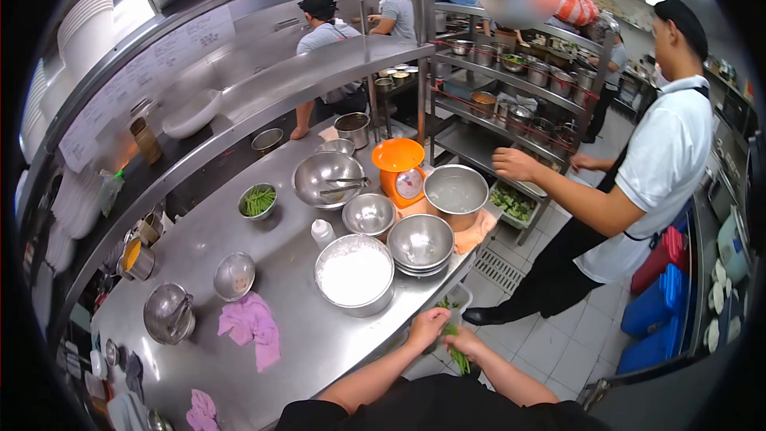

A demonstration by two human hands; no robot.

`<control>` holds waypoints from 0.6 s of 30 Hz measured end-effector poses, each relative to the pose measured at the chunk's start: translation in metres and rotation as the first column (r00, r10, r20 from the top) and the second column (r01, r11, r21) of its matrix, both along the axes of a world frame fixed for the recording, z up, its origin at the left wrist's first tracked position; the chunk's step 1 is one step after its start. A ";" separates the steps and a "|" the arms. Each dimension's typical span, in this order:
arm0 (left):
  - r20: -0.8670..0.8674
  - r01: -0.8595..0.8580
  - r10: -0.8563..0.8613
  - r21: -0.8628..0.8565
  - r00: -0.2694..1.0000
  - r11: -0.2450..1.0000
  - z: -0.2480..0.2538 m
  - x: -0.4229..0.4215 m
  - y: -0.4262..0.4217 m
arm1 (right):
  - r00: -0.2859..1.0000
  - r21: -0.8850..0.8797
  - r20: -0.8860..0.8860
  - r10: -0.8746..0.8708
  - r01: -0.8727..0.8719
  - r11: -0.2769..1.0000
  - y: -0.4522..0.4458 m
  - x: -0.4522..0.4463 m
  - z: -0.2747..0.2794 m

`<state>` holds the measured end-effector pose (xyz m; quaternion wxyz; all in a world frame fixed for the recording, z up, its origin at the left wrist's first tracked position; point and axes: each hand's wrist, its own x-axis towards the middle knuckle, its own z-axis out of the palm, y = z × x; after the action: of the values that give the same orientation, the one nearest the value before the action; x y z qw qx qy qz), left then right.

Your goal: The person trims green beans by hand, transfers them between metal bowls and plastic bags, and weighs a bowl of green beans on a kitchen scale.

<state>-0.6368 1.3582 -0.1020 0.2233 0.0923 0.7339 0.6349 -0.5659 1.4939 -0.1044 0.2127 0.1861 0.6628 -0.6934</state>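
Observation:
Past the near edge of the steel table, my left hand [428, 329] has its fingers bent together at the top of some green beans; whether it grips one is too small to tell. Beside it, my right hand [465, 342] is closed around a bunch of green beans [459, 359], which hangs below the fingers. Under my hands a pale container [460, 297] with green pieces shows in part. A large pot of white powder [354, 271] stands on the table near my left hand. Farther back, a metal bowl holds more green beans [258, 200].
The steel table [295, 367] carries stacked bowls [420, 241], an orange scale [399, 168], a white bottle [322, 233] and a pink cloth [250, 329]. A co-worker [638, 183] stands at the right. Shelves [511, 72] with pots stand behind; blue bins [654, 311] are at the right.

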 end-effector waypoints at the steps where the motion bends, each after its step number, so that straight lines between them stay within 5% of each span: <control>1: -0.003 -0.021 0.021 0.001 1.000 1.000 0.002 -0.003 0.003 | 1.000 0.001 -0.003 0.021 -0.021 1.000 0.001 -0.010 -0.016; 2: -0.005 -0.014 0.014 -0.040 1.000 0.999 0.008 -0.005 0.008 | 0.945 0.324 -0.069 0.320 -0.282 0.903 0.004 -0.022 -0.045; 3: -0.008 -0.008 0.007 -0.081 1.000 0.997 0.016 -0.008 0.012 | 0.803 0.619 -0.038 0.594 -0.448 0.645 0.010 -0.033 -0.062; 4: -0.071 0.056 -0.072 -0.198 0.995 0.979 0.023 -0.009 0.011 | 0.791 0.622 -0.038 0.611 -0.460 0.634 0.015 -0.042 -0.061; 5: -0.070 0.035 -0.049 -0.195 0.996 0.980 0.018 -0.009 0.013 | 0.811 0.430 -0.043 0.584 -0.513 0.743 0.021 -0.052 -0.060; 6: -0.246 0.030 -0.090 -0.238 0.965 0.971 0.008 -0.005 0.016 | 0.829 0.216 -0.032 0.558 -0.539 0.814 0.029 -0.062 -0.058; 7: -0.411 0.013 -0.132 -0.282 0.902 0.959 0.015 -0.001 0.019 | 0.813 0.220 -0.027 0.581 -0.563 0.797 0.036 -0.074 -0.059; 8: -0.208 0.001 -0.077 -0.343 0.975 0.939 0.021 0.006 0.022 | 0.852 -0.117 0.081 0.517 -0.507 0.854 0.045 -0.085 -0.061; 9: -0.147 -0.089 0.062 -0.189 0.987 0.978 0.005 0.013 0.027 | 0.844 -0.422 0.232 0.483 -0.360 0.832 0.053 -0.091 -0.066; 11: -0.180 -0.194 0.150 -0.262 0.972 0.945 0.017 0.026 0.032 | 0.835 -0.656 0.418 0.358 0.004 0.755 0.064 -0.102 -0.071; 13: -0.270 -0.380 0.330 -0.162 0.905 0.911 0.005 0.045 0.046 | 0.766 -0.776 0.454 0.455 0.089 0.625 0.069 -0.114 -0.091; 15: -0.163 -0.522 0.508 -0.063 0.846 0.850 -0.003 0.063 0.061 | 0.793 -0.618 0.504 0.342 0.055 0.784 0.057 -0.095 -0.069; 18: -0.101 -0.562 0.553 -0.125 0.827 0.817 -0.008 0.084 0.081 | 0.770 -0.590 0.573 0.280 0.152 0.793 0.059 -0.083 -0.097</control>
<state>-0.5526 1.4390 -0.1101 0.0118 -0.1246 0.7803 0.6127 -0.6492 1.5525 -0.2013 0.4964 0.3064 0.2996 -0.7549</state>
